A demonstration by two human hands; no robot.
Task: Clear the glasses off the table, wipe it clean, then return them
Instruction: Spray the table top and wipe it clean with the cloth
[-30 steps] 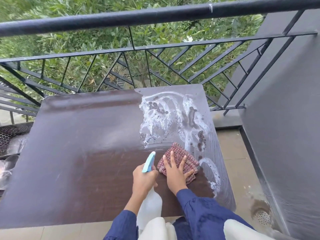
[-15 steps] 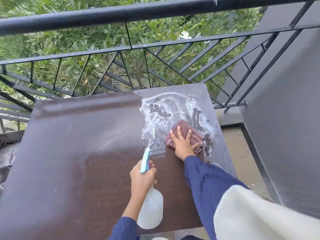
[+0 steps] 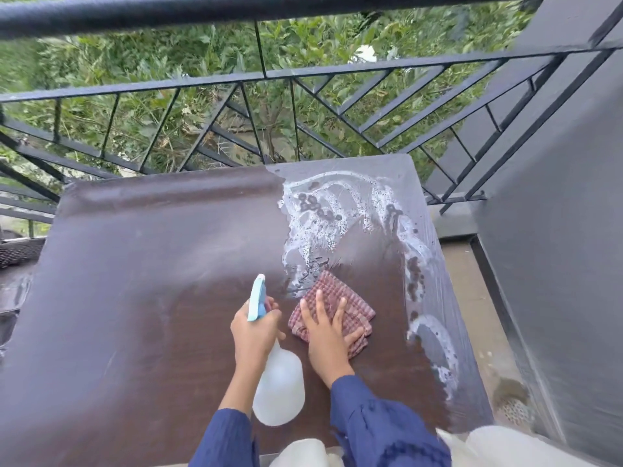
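Left hand (image 3: 253,335) was wrapped around the neck of a spray bottle (image 3: 278,387), fingers curled shut on it; the white bottle body hung back toward the wrist and the blue trigger head (image 3: 257,298) stuck forward past the knuckles. Just beside it to the right, the right hand (image 3: 326,335) lay flat with fingers spread, palm pressed down on a folded red checked cloth (image 3: 340,306); the cloth showed beyond the fingertips and out to the thumb side, flat on the brown table (image 3: 141,281). Both forearms wore blue sleeves (image 3: 381,423). Past the cloth, further from the right hand, white foam streaks (image 3: 323,224) covered the tabletop's far right part; another foamy arc (image 3: 435,338) sat to the right of that hand near the table's right edge. Table surface left of the left hand looked dry and dull. No glasses visible on the table. Beyond the far edge stood a black metal railing (image 3: 303,72), with green foliage (image 3: 151,59) behind it. A grey wall (image 3: 556,264) rose on the right.
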